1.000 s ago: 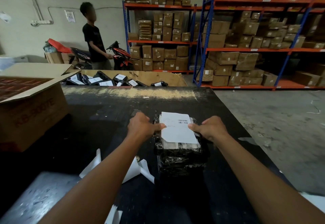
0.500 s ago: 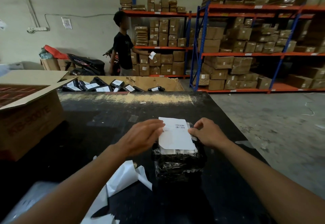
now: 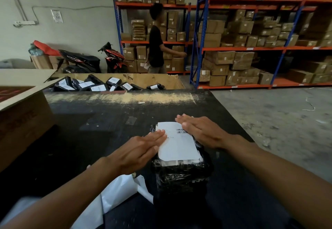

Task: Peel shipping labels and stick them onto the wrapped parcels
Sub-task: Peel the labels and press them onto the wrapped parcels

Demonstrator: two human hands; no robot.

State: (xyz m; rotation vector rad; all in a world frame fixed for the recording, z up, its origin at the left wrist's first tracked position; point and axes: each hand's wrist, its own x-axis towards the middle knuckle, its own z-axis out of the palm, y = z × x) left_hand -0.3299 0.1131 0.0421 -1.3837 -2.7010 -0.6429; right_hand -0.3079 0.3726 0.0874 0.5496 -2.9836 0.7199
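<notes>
**Head view: two flat hands press a label onto the black parcel**

At nine o'clock an open cardboard box sits on the black table. The frame edge cuts off its left side, and its red print is too blurred to read. At seven o'clock, scraps of white backing paper lie on the table, partly hidden under the left forearm and smeared lower down.

The left hand reaches in from seven o'clock and lies palm down. Its fingers are straight and together, and their tips press the left edge of the label. Its grip is released and it holds nothing.

The white label lies on top of the wrapped parcel, which rests on the table just below the frame's centre. A barcode shows near the label's far end, but the print is too small to read. The parcel's near side merges with the dark table, so its outline there is unclear.

The right hand comes from four o'clock, also flat, with straight fingers covering the label's far right corner. Its grip is likewise released.

Beyond the table at eleven o'clock, a crate holds labelled parcels in black wrap. At twelve o'clock a person in a black shirt stands by the shelves. The shelves are stacked with brown cartons through to three o'clock, and the top rows are cut off.
</notes>
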